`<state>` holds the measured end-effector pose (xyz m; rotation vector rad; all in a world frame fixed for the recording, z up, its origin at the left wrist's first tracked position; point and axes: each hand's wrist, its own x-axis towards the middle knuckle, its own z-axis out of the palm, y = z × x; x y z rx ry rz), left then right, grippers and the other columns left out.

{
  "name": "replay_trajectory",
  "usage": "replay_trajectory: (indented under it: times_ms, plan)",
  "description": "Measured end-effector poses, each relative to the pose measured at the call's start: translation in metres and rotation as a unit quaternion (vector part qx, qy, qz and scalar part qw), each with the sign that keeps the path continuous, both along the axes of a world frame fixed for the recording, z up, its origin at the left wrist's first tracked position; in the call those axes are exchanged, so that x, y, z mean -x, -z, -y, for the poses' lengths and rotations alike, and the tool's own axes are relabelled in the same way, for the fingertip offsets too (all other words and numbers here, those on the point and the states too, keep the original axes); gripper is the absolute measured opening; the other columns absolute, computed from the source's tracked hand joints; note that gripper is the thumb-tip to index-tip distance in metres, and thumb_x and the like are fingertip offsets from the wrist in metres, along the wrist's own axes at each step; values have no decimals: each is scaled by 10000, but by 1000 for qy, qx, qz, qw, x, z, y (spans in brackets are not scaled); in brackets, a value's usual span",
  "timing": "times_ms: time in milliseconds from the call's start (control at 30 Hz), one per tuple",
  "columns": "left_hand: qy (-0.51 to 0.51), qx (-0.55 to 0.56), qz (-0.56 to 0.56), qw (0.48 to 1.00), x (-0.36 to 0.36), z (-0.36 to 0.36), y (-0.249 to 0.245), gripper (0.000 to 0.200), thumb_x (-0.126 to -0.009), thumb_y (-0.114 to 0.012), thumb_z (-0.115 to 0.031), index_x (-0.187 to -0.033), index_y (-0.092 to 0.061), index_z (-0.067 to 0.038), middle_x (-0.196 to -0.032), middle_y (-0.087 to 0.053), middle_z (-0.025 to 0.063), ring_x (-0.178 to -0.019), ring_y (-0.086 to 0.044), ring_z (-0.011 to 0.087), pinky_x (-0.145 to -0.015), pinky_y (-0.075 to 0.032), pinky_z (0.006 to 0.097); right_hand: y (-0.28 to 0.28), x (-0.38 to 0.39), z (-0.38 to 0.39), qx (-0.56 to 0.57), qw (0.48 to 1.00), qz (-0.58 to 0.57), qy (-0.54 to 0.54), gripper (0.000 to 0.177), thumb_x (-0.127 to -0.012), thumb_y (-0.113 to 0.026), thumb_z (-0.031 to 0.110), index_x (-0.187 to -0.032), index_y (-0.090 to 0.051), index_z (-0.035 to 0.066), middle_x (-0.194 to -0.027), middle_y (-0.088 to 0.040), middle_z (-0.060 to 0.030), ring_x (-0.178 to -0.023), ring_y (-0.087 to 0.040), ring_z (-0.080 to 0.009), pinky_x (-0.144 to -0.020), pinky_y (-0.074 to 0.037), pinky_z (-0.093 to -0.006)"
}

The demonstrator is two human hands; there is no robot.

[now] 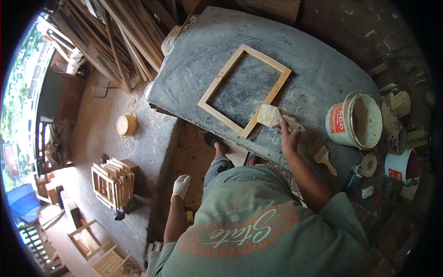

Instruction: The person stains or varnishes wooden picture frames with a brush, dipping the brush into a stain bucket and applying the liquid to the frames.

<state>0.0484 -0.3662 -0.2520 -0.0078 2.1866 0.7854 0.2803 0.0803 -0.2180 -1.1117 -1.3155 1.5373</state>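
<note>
Filling step, it seems: the right hand (288,136) clamps a putty-caked flat scraper (270,115) at the pale rectangular wooden frame (221,120)'s near corner, next wanting a flat, steady wipe; the white-gloved left hand (181,186) dangles slack and empty, well off the frame.

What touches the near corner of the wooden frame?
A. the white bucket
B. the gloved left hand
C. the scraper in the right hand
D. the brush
C: the right hand holds the scraper on that corner of the frame, while the brush and bucket sit apart to the right and the left hand hangs off the table.
</note>
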Motion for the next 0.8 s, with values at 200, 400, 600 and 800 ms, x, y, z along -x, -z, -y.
replay_trajectory:
  times_ms: [200, 400, 600, 800]
  plan:
    - [14, 17, 35, 999, -13, 5, 7, 407, -913, -641, -357, -1199, -644, -67, -990, -660, 18, -827, -605, 129, -669, -483, 290, 27, -11, 57, -63, 991, 80, -92, 215, -957, -645, 153, -1071, -617, -27, -972, -653, -86, -856, -638, -146, -736, -535, -272]
    - [4, 10, 7, 1000, -18, 0, 7, 402, -911, -653, -295, -1165, -653, 17, -977, -694, 82, -839, -626, 152, -776, -503, 297, -19, -9, 73, -42, 981, 43, -182, 163, -921, -674, 117, -1012, -636, -13, -914, -635, -66, -811, -623, -133, -708, -507, -273]
    - [-3, -1, -14, 1000, -14, 9, 18, 408, -906, -653, -303, -1156, -658, 20, -1063, -699, 136, -965, -649, 218, -860, -497, 328, -34, -1, 36, 80, 971, -13, -226, 173, -899, -703, 131, -998, -654, -3, -935, -646, -51, -845, -609, -112, -741, -515, -263]
    - [-40, -3, -33, 999, -15, 30, 20, 407, -902, -656, -301, -1154, -658, 18, -1063, -703, 145, -1000, -648, 237, -877, -493, 334, -45, 55, -39, 26, 922, 89, -376, 193, -889, -714, 186, -988, -665, 28, -883, -661, -28, -853, -615, -114, -758, -505, -258]
